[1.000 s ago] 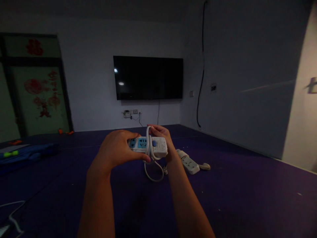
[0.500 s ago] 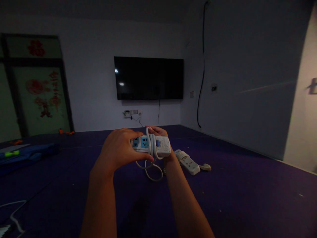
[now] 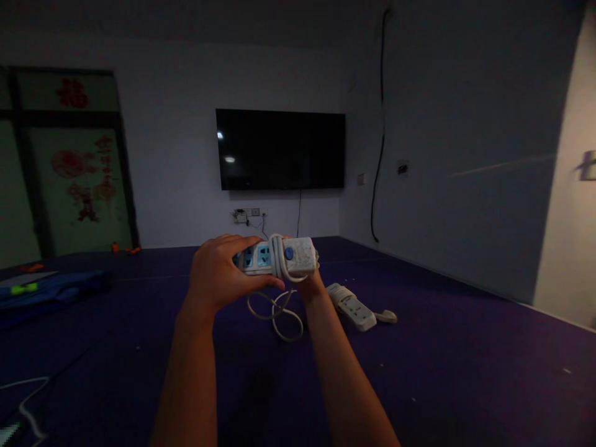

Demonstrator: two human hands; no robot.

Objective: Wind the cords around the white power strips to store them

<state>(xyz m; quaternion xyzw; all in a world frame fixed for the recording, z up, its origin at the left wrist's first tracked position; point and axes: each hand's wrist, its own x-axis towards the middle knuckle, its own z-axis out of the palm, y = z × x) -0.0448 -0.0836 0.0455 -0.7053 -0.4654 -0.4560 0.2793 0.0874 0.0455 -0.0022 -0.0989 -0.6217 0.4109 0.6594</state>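
Observation:
My left hand (image 3: 215,267) is closed around the left end of a white power strip (image 3: 302,257) with blue socket faces and a round blue button. Its thumb lies along the near edge. Several turns of white cord (image 3: 277,254) wrap the strip's middle, and a loose loop of cord hangs below. My right hand (image 3: 308,283) is behind and under the strip's right end. Its fingers are almost wholly hidden, so its grip cannot be made out. A second white power strip (image 3: 357,310), with its cord wound around it, lies on the purple surface to the right.
The purple surface (image 3: 447,366) stretches to the walls. Blue cloth (image 3: 79,288) lies at the left, and a white cable (image 3: 28,413) at the lower left. A television (image 3: 282,150) hangs on the far wall above sockets (image 3: 246,214). A black cable (image 3: 380,143) hangs in the right corner.
The held power strip has shifted slightly up and left with my left hand. My right hand has slipped further behind it, and its fingers are now mostly hidden. The hanging loop has changed shape.

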